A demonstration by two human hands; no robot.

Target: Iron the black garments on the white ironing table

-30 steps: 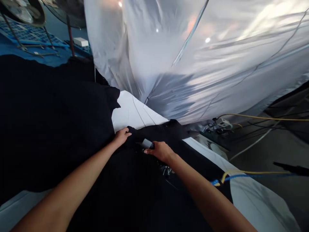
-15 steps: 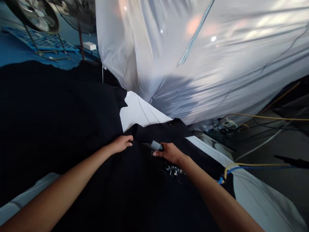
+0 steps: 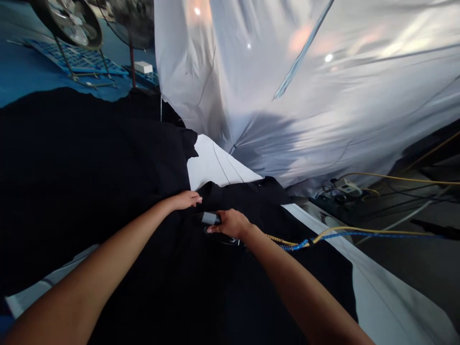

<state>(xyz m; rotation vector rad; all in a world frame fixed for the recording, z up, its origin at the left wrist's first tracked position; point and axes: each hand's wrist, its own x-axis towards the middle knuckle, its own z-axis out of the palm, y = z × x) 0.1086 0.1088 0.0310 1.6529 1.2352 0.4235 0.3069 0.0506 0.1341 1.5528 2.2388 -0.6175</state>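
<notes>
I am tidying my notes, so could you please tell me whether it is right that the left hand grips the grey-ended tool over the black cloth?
Not quite: the right hand, not the left, grips the grey-ended tool over the black cloth, as the head view shows.

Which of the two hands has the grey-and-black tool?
The right hand: its fingers are closed around the grey-and-black tool. The left hand shows no tool, only its fingertips at the black cloth.

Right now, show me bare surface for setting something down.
A white patch shows between black cloth and the hanging sheet; a white strip borders the cloth's right edge. It is crowded around the right hand, with its tool and blue and yellow cables.
</notes>
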